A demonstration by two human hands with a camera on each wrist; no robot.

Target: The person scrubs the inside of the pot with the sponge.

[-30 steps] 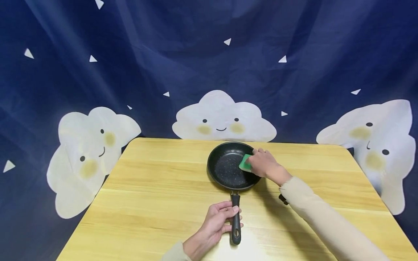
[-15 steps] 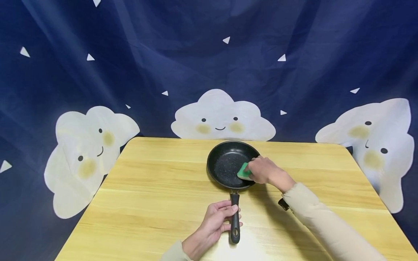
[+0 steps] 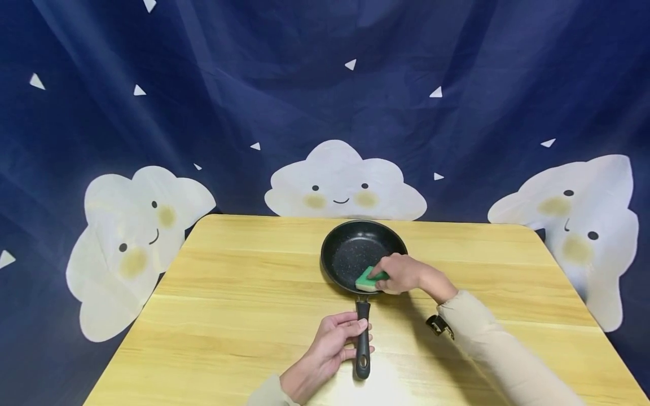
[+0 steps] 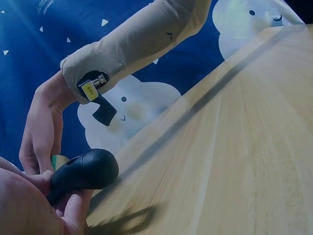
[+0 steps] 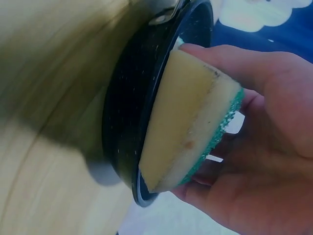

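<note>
A black speckled frying pan [image 3: 350, 256] lies near the far edge of the table, its handle [image 3: 363, 355] pointing toward me. My left hand [image 3: 330, 344] grips that handle, thumb on top and fingers underneath. In the left wrist view the handle's rounded end [image 4: 98, 169] sticks out past the hand. My right hand [image 3: 403, 273] pinches a sponge [image 3: 367, 280] with a green scouring layer and a pale yellow body. The sponge is at the near inner side of the pan. In the right wrist view the yellow side of the sponge [image 5: 183, 112] faces the pan's rim [image 5: 151, 88].
The wooden table [image 3: 244, 293] carries the pan. A dark blue curtain [image 3: 304, 84] with smiling clouds hangs right behind the table's far edge. A small black camera [image 3: 439, 325] is strapped at the right wrist, below the beige sleeve [image 3: 497, 344].
My right hand has slid the sponge from the pan's right side toward the near side, by the handle. My left hand keeps its grip on the handle.
</note>
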